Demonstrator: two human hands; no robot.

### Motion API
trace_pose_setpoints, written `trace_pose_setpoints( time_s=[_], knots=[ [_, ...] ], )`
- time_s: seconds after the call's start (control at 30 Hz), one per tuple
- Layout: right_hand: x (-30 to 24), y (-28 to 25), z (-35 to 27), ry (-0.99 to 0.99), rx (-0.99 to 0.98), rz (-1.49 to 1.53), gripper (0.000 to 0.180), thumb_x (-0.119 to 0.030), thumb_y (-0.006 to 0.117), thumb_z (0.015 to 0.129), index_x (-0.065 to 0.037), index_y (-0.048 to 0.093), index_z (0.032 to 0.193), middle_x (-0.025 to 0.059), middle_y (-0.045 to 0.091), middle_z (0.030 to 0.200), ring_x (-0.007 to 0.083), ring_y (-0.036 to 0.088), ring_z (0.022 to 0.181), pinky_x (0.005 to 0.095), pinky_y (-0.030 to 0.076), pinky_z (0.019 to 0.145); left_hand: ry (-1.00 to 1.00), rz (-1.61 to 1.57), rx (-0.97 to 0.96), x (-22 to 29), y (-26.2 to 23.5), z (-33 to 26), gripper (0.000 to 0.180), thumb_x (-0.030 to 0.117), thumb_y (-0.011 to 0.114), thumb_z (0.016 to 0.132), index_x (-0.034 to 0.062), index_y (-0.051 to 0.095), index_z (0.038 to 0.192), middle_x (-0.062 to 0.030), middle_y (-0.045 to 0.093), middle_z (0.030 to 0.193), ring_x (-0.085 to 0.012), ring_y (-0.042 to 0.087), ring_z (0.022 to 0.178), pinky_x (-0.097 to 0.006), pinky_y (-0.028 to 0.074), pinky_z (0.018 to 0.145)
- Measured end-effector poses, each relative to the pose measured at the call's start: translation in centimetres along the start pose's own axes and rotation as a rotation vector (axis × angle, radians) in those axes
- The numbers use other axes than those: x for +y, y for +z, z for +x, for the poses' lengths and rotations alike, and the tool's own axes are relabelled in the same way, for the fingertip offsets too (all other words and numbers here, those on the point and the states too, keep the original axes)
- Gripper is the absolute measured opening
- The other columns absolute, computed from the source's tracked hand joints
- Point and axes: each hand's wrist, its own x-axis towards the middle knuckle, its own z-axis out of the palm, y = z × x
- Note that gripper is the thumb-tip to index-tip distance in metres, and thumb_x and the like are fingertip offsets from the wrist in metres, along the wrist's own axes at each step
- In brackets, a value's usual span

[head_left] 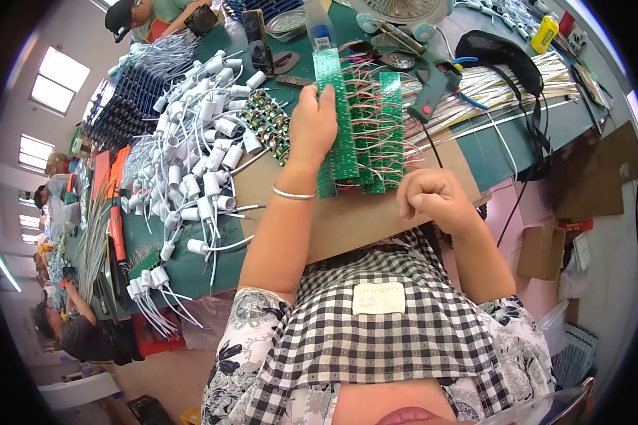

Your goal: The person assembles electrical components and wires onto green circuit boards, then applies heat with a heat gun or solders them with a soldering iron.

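Note:
My left hand (314, 126) grips a long green circuit board strip (331, 78) by its left edge, the thumb lying on its face. Beside that strip, more green circuit boards (391, 106) with thin red and white wires (368, 117) lie side by side on a brown board (333, 225). My right hand (438, 200) is curled closed at the lower right end of these boards, close to the wire ends. What its fingers hold, if anything, is hidden.
White cylindrical lamp holders with cables (205, 166) are heaped on the left, beside a cluster of small components (268, 122). A glue gun (432, 92), a black pouch (500, 60) and a yellow bottle (544, 34) lie to the right. Co-workers sit farther left.

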Motion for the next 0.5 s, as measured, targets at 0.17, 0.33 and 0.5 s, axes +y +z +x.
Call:
trace_pose_setpoints(
  time_s=[0.17,0.33,0.5],
  knots=[
    [0.7,1.5,0.0,0.009,0.139,-0.152,0.009,-0.004,0.049,0.075,0.000,0.052,0.068,0.0061,0.055,0.072,0.0129,0.052,0.067,0.0267,0.043,0.060,0.074,0.136,0.018,0.1,0.4,-0.9,0.039,0.027,0.056,0.083,-0.0017,0.050,0.109,-0.0145,0.058,0.079,-0.0298,0.055,0.079,-0.039,0.043,0.072],
    [1.2,5.3,1.5,-0.351,0.178,-0.790,0.005,-0.009,0.056,0.073,-0.005,0.056,0.076,0.0062,0.057,0.085,0.0193,0.054,0.080,0.0341,0.044,0.070,0.242,0.144,0.135,-1.7,-2.1,-3.9,0.039,0.022,0.056,0.084,-0.0003,0.047,0.115,-0.0141,0.051,0.095,-0.0251,0.049,0.087,-0.035,0.040,0.076],
    [2.8,7.3,3.3,-0.624,0.171,-1.380,0.016,-0.012,0.057,0.072,-0.012,0.056,0.088,0.0044,0.054,0.113,0.0195,0.049,0.109,0.0406,0.033,0.096,0.059,-0.005,-0.057,-3.1,-2.6,-7.4,0.044,0.018,0.056,0.084,0.0001,0.043,0.122,-0.0146,0.047,0.104,-0.0190,0.051,0.079,-0.031,0.046,0.067]
  ],
)
